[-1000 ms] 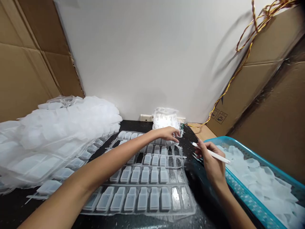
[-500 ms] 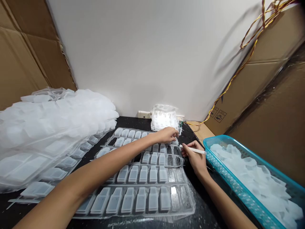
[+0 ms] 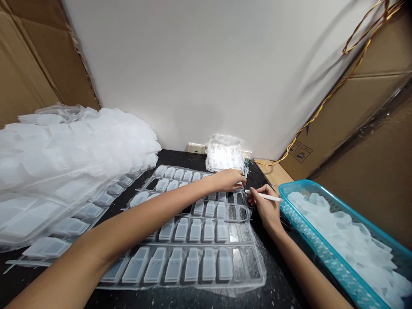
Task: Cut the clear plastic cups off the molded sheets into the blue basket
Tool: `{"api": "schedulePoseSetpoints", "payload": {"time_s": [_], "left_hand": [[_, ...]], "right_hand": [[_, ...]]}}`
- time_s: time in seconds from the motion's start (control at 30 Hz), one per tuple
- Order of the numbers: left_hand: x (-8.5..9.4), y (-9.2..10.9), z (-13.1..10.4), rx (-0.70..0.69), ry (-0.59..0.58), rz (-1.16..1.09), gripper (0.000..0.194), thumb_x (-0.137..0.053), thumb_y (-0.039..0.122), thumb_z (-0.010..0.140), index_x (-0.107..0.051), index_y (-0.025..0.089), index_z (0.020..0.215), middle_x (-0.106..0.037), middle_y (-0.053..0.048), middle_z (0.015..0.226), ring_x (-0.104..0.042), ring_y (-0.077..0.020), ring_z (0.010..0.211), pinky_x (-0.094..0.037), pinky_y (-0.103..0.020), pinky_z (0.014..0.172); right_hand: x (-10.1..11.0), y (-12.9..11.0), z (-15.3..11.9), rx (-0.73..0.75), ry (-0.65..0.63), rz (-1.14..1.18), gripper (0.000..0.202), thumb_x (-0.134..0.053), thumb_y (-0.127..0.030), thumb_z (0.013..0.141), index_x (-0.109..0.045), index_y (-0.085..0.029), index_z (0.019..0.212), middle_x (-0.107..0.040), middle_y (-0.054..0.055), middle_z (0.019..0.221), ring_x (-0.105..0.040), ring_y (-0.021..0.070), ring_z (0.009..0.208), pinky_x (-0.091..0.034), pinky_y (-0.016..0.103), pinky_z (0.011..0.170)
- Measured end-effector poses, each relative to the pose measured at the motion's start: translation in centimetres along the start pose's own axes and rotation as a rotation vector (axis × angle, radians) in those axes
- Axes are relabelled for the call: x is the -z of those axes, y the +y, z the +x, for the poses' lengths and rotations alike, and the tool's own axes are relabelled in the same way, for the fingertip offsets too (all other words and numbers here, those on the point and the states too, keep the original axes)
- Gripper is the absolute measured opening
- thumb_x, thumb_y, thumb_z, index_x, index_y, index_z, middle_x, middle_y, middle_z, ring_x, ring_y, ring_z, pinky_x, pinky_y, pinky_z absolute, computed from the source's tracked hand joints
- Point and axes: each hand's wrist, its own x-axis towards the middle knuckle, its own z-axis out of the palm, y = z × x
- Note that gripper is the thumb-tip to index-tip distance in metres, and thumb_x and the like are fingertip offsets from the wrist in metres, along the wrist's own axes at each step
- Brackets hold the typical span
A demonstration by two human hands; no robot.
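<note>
Left hand: grip unclear
Right hand: grips pen-like tool, newly at clear tray's two o'clock, letting both work one edge

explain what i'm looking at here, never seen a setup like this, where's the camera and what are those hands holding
There is no machine, just a person's left hand and right hand, both bare. The camera is worn on that person's head, looking forward and down. On the dark table lie clear plastic frames with rows of cloudy pieces. A white pile sits at left, and a blue basket of loose pieces at right. The right hand holds a white pen-shaped tool; whether the left grips anything is hidden.
</note>
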Motion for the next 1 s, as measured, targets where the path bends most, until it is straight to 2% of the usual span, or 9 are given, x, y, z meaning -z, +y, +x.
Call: {"api": "schedulePoseSetpoints", "payload": {"time_s": [0.1, 0.23, 0.3, 0.37, 0.47, 0.53, 0.67, 0.83, 1.0], "left_hand": [[-0.3, 0.1, 0.0, -0.009, 0.018, -0.038, 0.01, -0.068, 0.019, 0.088, -0.072, 0.017, 0.097, -0.064, -0.008, 0.095, -0.062, -0.0213, 0.086, -0.041, -0.028, 0.072], [-1.0, 0.7, 0.2, 0.021, 0.122, -0.172, 0.016, -0.07, 0.003, 0.075, -0.067, 0.017, 0.081, -0.063, -0.006, 0.092, -0.059, -0.0214, 0.091, -0.042, -0.029, 0.08], [-1.1, 0.6, 0.4, 0.073, 0.227, -0.279, 0.017, -0.069, 0.001, 0.074, -0.063, 0.017, 0.076, -0.063, -0.005, 0.091, -0.058, -0.0217, 0.095, -0.042, -0.031, 0.086], [-1.0, -0.2, 0.8, 0.167, 0.367, -0.411, 0.011, -0.065, 0.008, 0.082, -0.061, 0.016, 0.076, -0.062, -0.006, 0.093, -0.056, -0.0215, 0.097, -0.042, -0.032, 0.089], [-0.5, -1.7, 1.3, 0.338, 0.59, -0.633, 0.017, -0.05, 0.02, 0.096, -0.06, 0.015, 0.084, -0.062, -0.007, 0.095, -0.056, -0.0196, 0.094, -0.044, -0.033, 0.087], [-0.3, -2.2, 1.7, 0.407, 0.676, -0.783, 0.018, -0.049, 0.023, 0.098, -0.06, 0.015, 0.086, -0.062, -0.005, 0.09, -0.056, -0.0171, 0.087, -0.045, -0.031, 0.084], [-0.5, -1.4, 2.3, 0.455, 0.719, -1.064, 0.017, -0.062, 0.025, 0.093, -0.061, 0.014, 0.08, -0.063, -0.002, 0.078, -0.058, -0.0143, 0.076, -0.046, -0.027, 0.077], [0.5, -0.5, 2.6, 0.516, 0.781, -1.344, 0.021, -0.057, 0.019, 0.098, -0.058, 0.014, 0.077, -0.065, -0.004, 0.073, -0.067, -0.0147, 0.079, -0.05, -0.028, 0.08], [1.6, -0.7, 2.9, 0.548, 0.818, -1.473, 0.025, -0.054, 0.011, 0.098, -0.055, 0.014, 0.074, -0.062, -0.003, 0.066, -0.069, -0.014, 0.076, -0.051, -0.031, 0.086]], "right_hand": [[0.1, 0.3, 0.2, 0.001, -0.019, -0.031, 0.035, -0.075, -0.046, 0.074, -0.049, -0.025, 0.069, -0.066, -0.001, 0.059, -0.061, 0.0177, 0.051, -0.047, 0.028, 0.048], [0.3, 0.6, 0.6, 0.013, -0.042, -0.102, 0.032, -0.074, -0.04, 0.072, -0.046, -0.025, 0.066, -0.063, -0.002, 0.056, -0.058, 0.017, 0.048, -0.043, 0.027, 0.046], [0.5, 0.8, 0.7, 0.028, -0.052, -0.142, 0.03, -0.071, -0.038, 0.073, -0.045, -0.025, 0.065, -0.062, -0.002, 0.055, -0.057, 0.0165, 0.047, -0.042, 0.027, 0.046], [0.6, 0.8, 0.8, 0.051, -0.06, -0.184, 0.027, -0.069, -0.037, 0.074, -0.046, -0.025, 0.066, -0.062, -0.002, 0.055, -0.056, 0.0159, 0.047, -0.041, 0.027, 0.047], [0.7, 0.9, 0.7, 0.09, -0.064, -0.249, 0.024, -0.068, -0.034, 0.076, -0.048, -0.024, 0.066, -0.061, -0.003, 0.055, -0.054, 0.0151, 0.048, -0.038, 0.026, 0.049], [0.7, 0.9, 0.7, 0.112, -0.063, -0.281, 0.023, -0.067, -0.033, 0.077, -0.048, -0.024, 0.066, -0.06, -0.003, 0.055, -0.053, 0.0147, 0.049, -0.037, 0.026, 0.05], [0.7, 0.9, 0.7, 0.148, -0.067, -0.318, 0.024, -0.065, -0.033, 0.078, -0.047, -0.023, 0.066, -0.059, -0.003, 0.057, -0.051, 0.0143, 0.051, -0.036, 0.026, 0.051], [0.7, 0.7, 0.5, 0.2, -0.074, -0.363, 0.024, -0.063, -0.033, 0.079, -0.046, -0.024, 0.065, -0.057, -0.003, 0.055, -0.049, 0.0138, 0.051, -0.034, 0.026, 0.052], [0.7, 0.5, 0.5, 0.237, -0.074, -0.4, 0.025, -0.062, -0.032, 0.078, -0.045, -0.024, 0.063, -0.054, -0.004, 0.052, -0.047, 0.0135, 0.05, -0.032, 0.026, 0.051]]}}
